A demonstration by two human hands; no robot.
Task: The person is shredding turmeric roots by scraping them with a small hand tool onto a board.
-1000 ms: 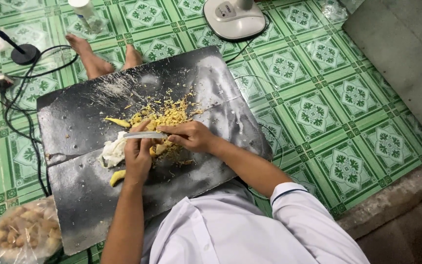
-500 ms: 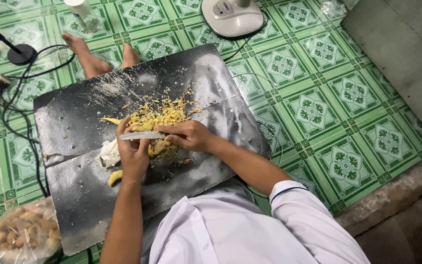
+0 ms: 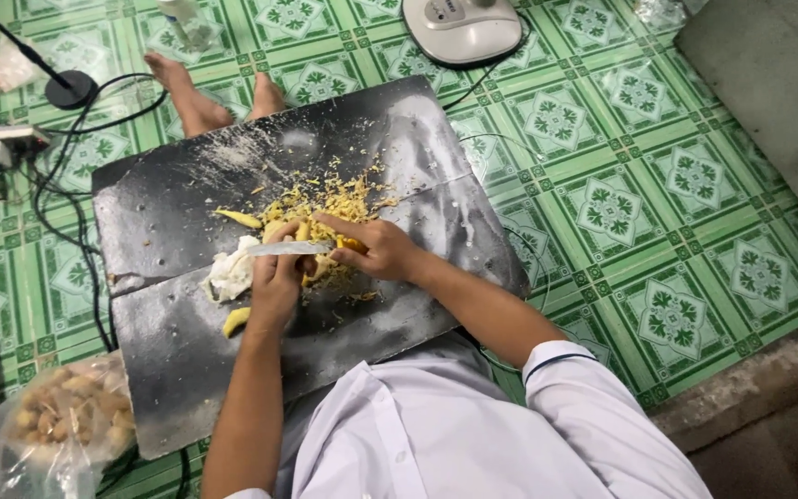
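Left hand [image 3: 276, 277] clenched round handle of long pale-bladed knife [image 3: 288, 248], blade lying crosswise over pile of chopped yellow root shreds [image 3: 325, 199]. Right hand [image 3: 376, 249] fingers pinching small orange-yellow root piece [image 3: 353, 245] just under blade tip. All on dark slate-like board [image 3: 177, 194] over green patterned floor tiles [image 3: 621, 203]. Clear plastic bag of tan roots [image 3: 71, 416] near board's left corner.

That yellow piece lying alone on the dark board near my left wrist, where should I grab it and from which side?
Probably pinch the yellow piece across its narrow middle, coming straight down from above. It lies flat on the dark board, short and slightly curved, so its long sides are the ones exposed. The left hand sits just above it and is nearest, but it grips the knife.
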